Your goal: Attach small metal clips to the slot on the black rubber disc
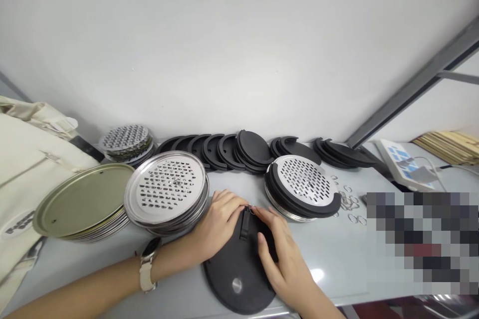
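Note:
A black round disc lies in front of me, with a raised tab near its far edge and a shiny round spot near its close edge. At the tab is a small metal ring. My left hand is closed, its fingertips pinching the ring. Along the disc's right side lies my right hand, curled around the edge. Its index fingertip touches the ring, and its thumb rests on the disc's face. The fingers partly hide the ring and the far rim.
Perforated silver grater discs are stacked at left, beside olive-green round trays. Another grater disc with black rims stands right of centre. Black discs line the wall. Loose metal rings and a white power strip are at right.

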Demonstrator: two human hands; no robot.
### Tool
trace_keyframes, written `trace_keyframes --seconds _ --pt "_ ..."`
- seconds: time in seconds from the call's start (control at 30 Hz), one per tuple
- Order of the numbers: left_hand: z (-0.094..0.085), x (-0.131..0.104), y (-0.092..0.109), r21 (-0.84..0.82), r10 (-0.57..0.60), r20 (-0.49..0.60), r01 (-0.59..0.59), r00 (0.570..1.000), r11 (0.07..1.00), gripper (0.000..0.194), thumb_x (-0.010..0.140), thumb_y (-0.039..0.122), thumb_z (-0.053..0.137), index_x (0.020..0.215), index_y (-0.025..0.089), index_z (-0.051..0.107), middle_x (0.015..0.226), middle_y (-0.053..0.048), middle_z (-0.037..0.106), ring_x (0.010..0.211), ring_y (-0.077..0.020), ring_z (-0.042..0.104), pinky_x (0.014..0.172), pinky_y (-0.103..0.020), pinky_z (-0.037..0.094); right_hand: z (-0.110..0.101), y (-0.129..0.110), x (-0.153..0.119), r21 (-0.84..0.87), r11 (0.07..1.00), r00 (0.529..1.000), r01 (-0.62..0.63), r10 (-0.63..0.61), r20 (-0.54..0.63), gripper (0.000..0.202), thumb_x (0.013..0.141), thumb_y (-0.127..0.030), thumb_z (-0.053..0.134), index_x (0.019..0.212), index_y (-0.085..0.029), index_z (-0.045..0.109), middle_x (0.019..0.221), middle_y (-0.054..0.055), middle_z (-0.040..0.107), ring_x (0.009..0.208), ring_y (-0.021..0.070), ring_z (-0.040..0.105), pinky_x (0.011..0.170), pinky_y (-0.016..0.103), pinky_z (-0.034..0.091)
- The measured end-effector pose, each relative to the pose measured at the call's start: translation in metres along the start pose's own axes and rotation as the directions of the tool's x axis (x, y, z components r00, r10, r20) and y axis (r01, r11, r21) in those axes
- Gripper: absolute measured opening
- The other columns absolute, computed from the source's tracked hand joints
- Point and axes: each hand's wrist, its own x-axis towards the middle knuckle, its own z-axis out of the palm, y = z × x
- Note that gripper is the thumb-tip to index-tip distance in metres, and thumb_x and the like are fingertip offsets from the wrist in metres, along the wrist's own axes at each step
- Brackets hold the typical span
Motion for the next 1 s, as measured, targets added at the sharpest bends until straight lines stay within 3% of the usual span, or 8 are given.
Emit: trace_keyframes --seconds 0.23,1.0 --pt "-0.0006 0.0018 0.0028 -0.004 0.020 -0.008 -0.020 1.000 1.000 0.017 0.094 0.010 0.042 0.091 0.020 0.056 0.086 -0.001 0.061 0.086 -0.0164 0.054 0.083 -0.033 0.039 0.0001 0.0018 -0.0001 0.013 1.000 1.000 -0.007 0.006 0.010 0.046 0.092 -0.019 0.042 0.137 -0.021 0.031 0.133 0.012 0.047 0.129 0.0260 0.039 0.106 0.050 0.037" --pt "0.0000 0.0006 0.0020 0.008 0.004 -0.016 -0.003 1.000 1.000 0.015 0.091 0.011 0.047 0.080 0.018 0.054 0.083 -0.001 0.059 0.082 -0.0163 0.054 0.081 -0.033 0.040 0.0004 0.0054 0.0019 -0.039 0.999 1.000 0.025 -0.025 0.000 0.047 0.092 -0.018 0.043 0.139 -0.020 0.041 0.139 0.011 0.048 0.130 0.0267 0.040 0.104 0.050 0.039"
